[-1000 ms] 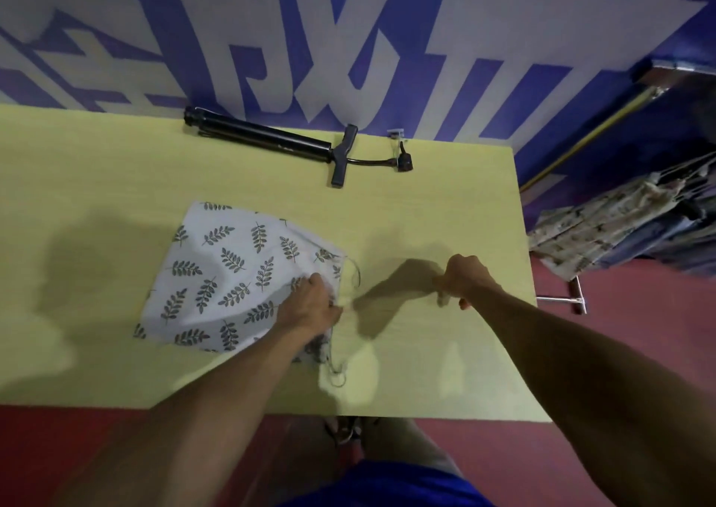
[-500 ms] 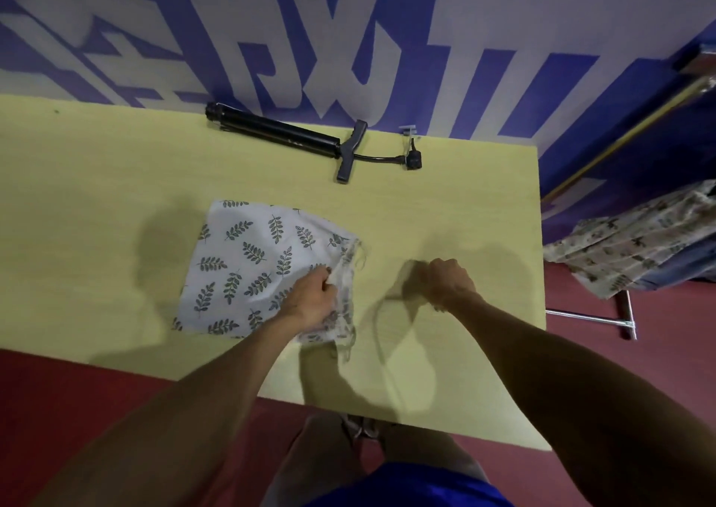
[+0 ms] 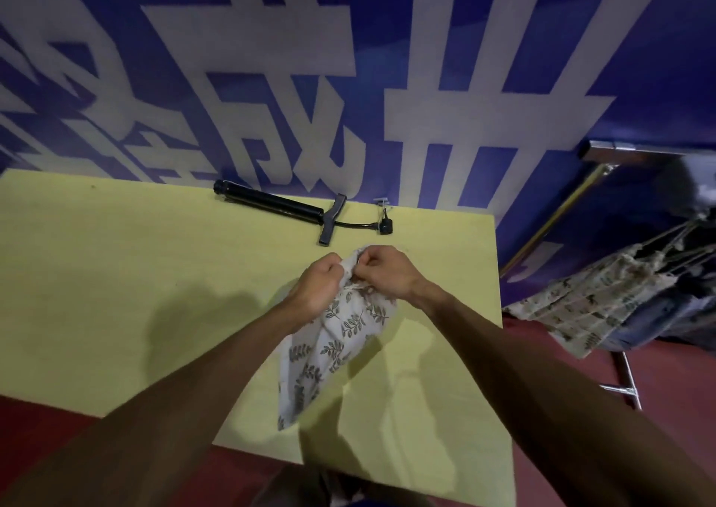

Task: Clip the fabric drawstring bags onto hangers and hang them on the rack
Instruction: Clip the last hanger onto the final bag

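- Your pale yellow, matt-topped table (image 3: 97, 274) fills the left. It is flat and smooth, a fair surface for laying cloth out.
- Along its far edge lies a long black tubular hand pump (image 3: 271, 205) with a T-handle and a thin hose. It has no part in this job.
- Your left hand (image 3: 315, 287) is clenched around the gathered mouth of the bag, holding it raised above the table.
- The white fabric drawstring bag with a dark leaf print (image 3: 333, 347) hangs from both your hands over the table's right half. Its lower corner points toward the near edge, and I cannot tell whether it touches the top. The cloth looks thin, soft and limp, and falls in creases.
- Your right hand (image 3: 389, 274) pinches the top hem just beside the left, fingers curled. I cannot tell whether it grasps the cord or only cloth.
- I judge you are early in this bag's step, readying the mouth for clipping. Neither hand shows a hanger, so the next move calls for one. Hold the hem flat so the clips bite through both layers.
- At far right, pale printed fabric bags (image 3: 581, 309) already hang from the metal rack (image 3: 629, 384), which stands on the red floor beside the table.
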